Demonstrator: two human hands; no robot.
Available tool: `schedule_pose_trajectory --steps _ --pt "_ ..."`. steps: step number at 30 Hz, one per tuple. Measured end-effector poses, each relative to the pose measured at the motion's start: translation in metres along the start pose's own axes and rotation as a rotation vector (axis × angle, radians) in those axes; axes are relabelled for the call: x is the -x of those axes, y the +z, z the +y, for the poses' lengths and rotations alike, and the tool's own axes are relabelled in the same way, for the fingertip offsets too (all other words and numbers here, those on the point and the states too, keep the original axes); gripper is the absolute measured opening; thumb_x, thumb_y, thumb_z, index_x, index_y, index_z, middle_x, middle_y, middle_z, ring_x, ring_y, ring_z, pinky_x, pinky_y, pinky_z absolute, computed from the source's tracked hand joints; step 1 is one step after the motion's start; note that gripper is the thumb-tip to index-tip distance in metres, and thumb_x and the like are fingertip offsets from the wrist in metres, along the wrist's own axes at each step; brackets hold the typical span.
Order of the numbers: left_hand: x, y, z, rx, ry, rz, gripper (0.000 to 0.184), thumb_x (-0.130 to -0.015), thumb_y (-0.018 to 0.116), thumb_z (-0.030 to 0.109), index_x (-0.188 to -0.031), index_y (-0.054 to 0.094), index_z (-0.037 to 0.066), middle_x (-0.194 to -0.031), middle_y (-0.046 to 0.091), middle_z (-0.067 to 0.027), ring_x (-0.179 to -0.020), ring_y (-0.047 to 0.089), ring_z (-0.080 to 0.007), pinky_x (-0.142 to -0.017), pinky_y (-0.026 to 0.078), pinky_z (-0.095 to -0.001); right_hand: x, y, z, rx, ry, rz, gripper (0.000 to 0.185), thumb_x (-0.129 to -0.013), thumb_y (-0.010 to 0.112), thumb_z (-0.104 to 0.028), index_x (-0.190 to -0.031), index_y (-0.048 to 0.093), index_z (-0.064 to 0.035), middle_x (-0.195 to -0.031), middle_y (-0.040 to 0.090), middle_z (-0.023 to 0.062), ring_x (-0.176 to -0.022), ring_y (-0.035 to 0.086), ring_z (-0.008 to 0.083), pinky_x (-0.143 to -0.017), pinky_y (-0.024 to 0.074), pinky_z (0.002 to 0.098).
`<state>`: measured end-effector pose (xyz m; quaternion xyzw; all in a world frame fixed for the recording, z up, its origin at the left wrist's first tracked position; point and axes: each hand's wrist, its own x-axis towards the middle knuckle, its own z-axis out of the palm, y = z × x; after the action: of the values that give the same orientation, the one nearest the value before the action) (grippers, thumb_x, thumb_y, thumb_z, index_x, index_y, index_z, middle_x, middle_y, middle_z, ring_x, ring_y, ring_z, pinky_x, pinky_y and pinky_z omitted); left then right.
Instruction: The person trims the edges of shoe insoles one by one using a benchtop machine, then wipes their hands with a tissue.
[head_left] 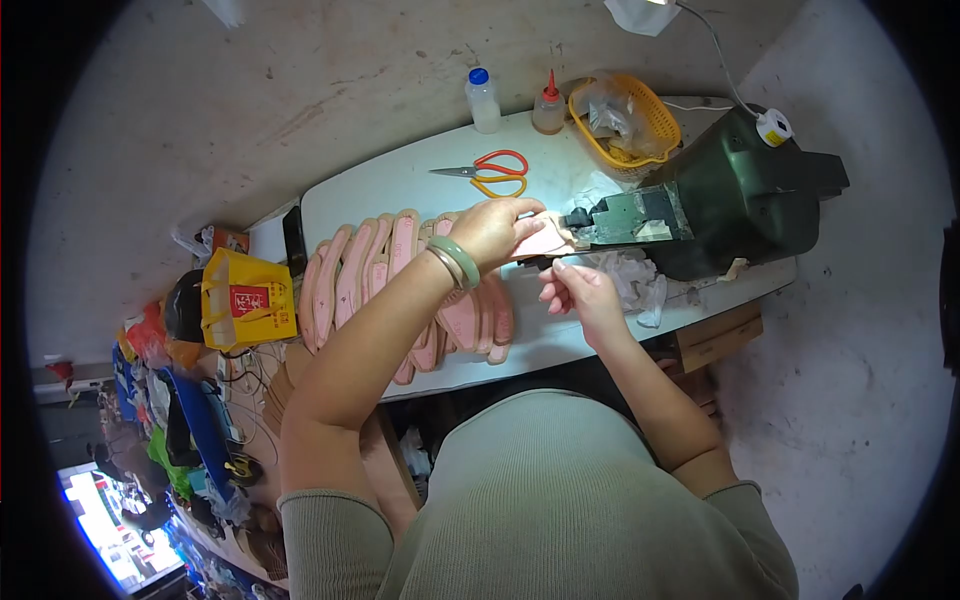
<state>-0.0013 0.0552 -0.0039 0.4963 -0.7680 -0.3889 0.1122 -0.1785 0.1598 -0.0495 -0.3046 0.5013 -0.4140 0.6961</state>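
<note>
A dark green machine (750, 195) stands at the right end of the white table, its working head pointing left. My left hand (490, 235), with a green bangle and a metal one at the wrist, holds a flat pink piece (545, 238) against the front of that head. Just below the head is my right hand (582, 292), thumb and forefinger pressed together; whatever is between them is too small to make out. Rows of stacked pink pieces with tan edges (350, 275) lie under and beside my left forearm.
Scissors (490, 172) with red and orange handles, a blue-capped bottle (483, 102), a red-tipped bottle (549, 108) and a yellow basket (655, 125) are along the far side. Crumpled white plastic (635, 285) lies below the machine head. A yellow bag (250, 300) stands left of the table.
</note>
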Motion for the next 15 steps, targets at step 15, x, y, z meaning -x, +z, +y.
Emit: schedule_pose_trajectory --steps 15 --pt "0.016 0.029 0.003 0.067 -0.129 0.163 0.041 -0.093 0.061 0.031 -0.124 0.054 0.005 -0.084 0.07 -0.0115 -0.074 0.067 -0.022 -0.068 0.05 -0.0359 0.059 -0.001 0.041 0.01 0.104 -0.327 0.031 -0.094 0.061 -0.025 -0.111 0.065 0.0008 -0.101 0.068 0.0043 -0.093 0.062 0.0123 -0.085 0.0471 0.0285"
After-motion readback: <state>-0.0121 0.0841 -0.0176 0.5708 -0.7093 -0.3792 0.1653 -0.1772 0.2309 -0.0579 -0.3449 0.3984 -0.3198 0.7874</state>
